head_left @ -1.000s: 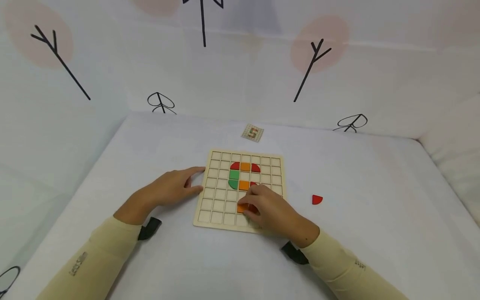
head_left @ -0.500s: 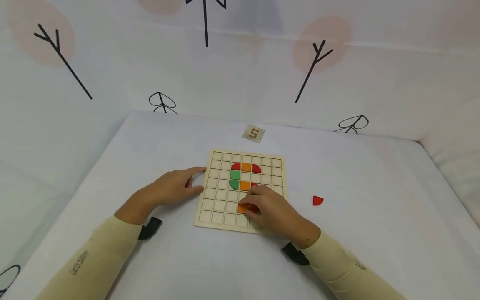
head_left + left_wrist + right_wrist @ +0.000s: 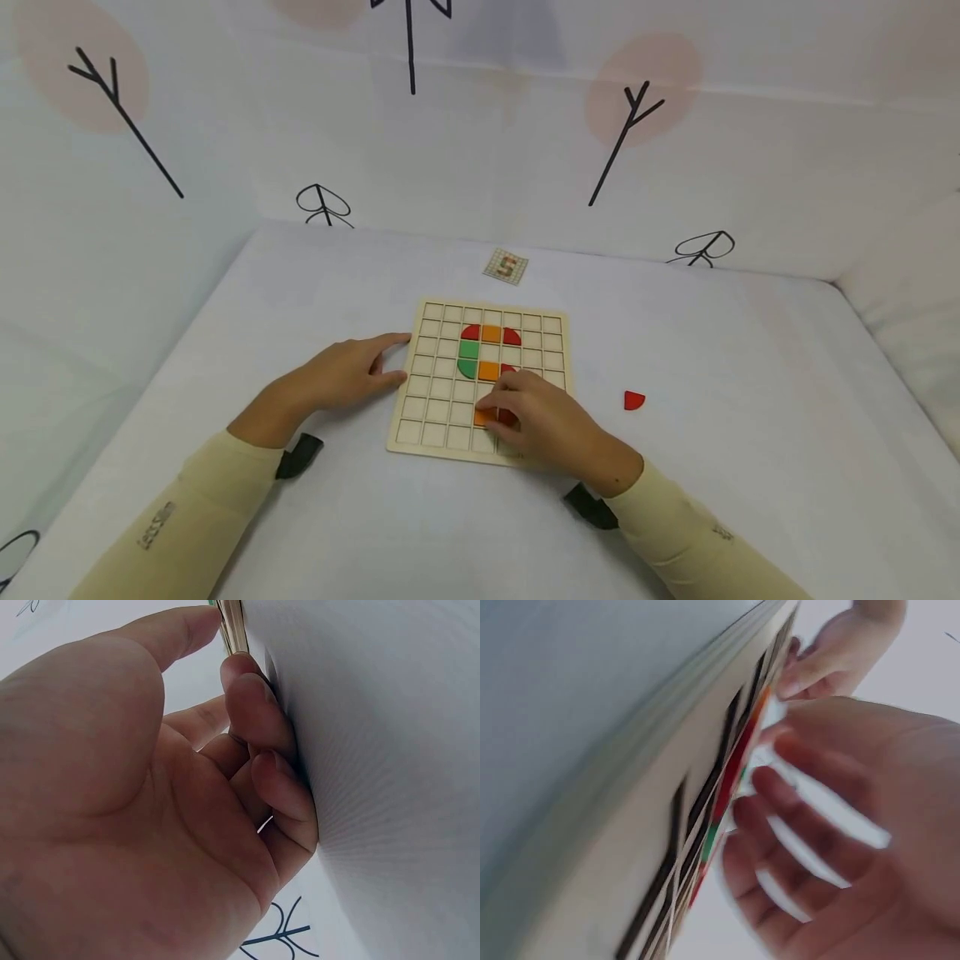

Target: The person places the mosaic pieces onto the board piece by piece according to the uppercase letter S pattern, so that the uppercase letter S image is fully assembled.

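Note:
A square wooden grid board [image 3: 432,414] lies on the table with red, orange and green pieces in its cells. My left hand [image 3: 341,375] touches the board's left edge with its thumb and forefinger. In the left wrist view, that hand's thumb [image 3: 176,634] meets the edge while the other fingers rest curled on the table. Low on the board, my right hand [image 3: 551,421] pinches an orange square tile [image 3: 483,416] lying at its cell. A red piece [image 3: 507,416] shows beside that tile, partly hidden under the hand. In the upper rows sit a green square [image 3: 468,349] and a green quarter-round [image 3: 467,367].
One red quarter-round [image 3: 633,401] lies loose on the table right of the board. Behind the board is a small pattern card [image 3: 506,267] printed with a coloured S shape on a grid. White cloth with line drawings hangs around the table [image 3: 360,517].
Both hands keep their places, the right one at the orange square tile and the left at the board's edge. Only the head view shifts slightly.

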Available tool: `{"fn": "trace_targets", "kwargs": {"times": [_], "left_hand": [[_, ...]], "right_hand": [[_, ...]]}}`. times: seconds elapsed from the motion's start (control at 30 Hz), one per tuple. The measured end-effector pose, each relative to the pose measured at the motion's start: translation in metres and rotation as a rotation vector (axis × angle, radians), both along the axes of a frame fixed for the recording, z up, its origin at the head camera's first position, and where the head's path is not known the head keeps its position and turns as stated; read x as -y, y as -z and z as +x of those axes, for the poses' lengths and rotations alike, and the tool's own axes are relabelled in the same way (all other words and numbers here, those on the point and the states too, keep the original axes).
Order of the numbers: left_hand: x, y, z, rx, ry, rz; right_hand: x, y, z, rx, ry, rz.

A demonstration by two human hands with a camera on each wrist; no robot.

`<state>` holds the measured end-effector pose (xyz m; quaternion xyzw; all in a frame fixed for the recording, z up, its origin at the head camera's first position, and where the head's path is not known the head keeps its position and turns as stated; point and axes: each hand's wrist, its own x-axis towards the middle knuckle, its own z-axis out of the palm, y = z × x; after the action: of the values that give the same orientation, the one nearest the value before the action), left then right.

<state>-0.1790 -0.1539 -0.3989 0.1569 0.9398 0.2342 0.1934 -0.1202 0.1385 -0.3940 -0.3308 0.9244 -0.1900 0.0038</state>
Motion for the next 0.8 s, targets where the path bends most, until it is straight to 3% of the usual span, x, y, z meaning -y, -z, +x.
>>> {"fn": "trace_targets", "kwargs": {"times": [0.37,0.6,0.8], "left_hand": [[0.003,-0.001,0.003,0.019,-0.024,-0.013],[0.004,0.0,0.004,0.023,-0.018,-0.007],[0.002,0.0,0.003,0.019,-0.017,-0.003]], "right_hand": [[-0.024,-0.041,-0.004,-0.021,0.176,-0.017],[-0.06,-0.043,-0.004,-0.046,0.264,-0.025],[-0.099,-0.038,-0.007,0.004,0.331,-0.057]]}}
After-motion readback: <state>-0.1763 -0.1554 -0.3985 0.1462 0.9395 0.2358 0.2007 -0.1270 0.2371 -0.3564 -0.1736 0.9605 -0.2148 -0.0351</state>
